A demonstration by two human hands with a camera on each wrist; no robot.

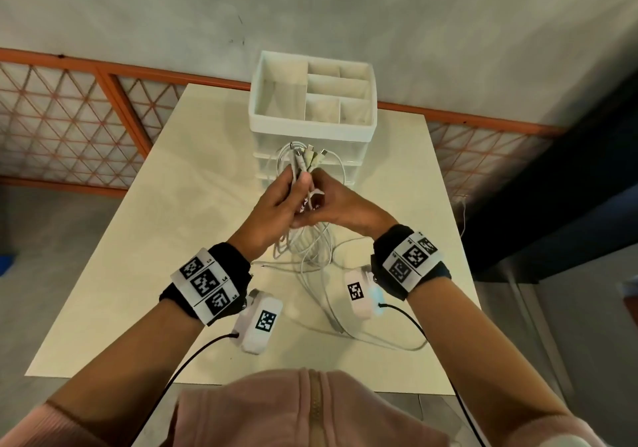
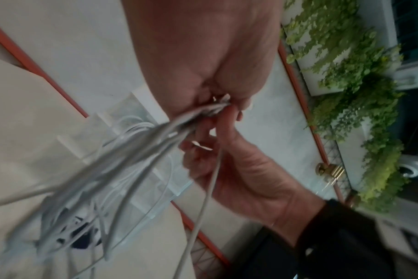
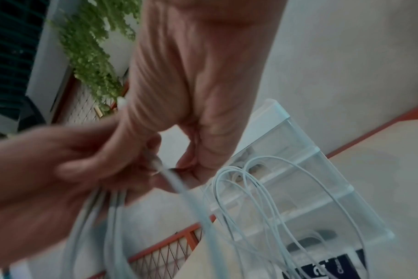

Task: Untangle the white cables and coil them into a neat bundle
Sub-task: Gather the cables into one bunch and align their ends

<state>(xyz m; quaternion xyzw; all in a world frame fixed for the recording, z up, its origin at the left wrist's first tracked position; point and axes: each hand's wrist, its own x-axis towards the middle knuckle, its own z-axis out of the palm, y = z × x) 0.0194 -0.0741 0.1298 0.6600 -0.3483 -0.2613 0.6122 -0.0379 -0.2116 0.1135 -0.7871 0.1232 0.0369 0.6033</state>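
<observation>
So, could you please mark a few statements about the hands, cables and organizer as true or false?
1. The left hand grips a bunch of cables with the plugs sticking up. True.
2. The right hand rests flat on the table. False: it is raised against the left hand, fingers on the cables.
3. The organizer stands at the table's far edge. True.
4. All cable is lifted off the table. False: loose strands trail on it.
5. The organizer's top compartments hold cables. False: they look empty.
</observation>
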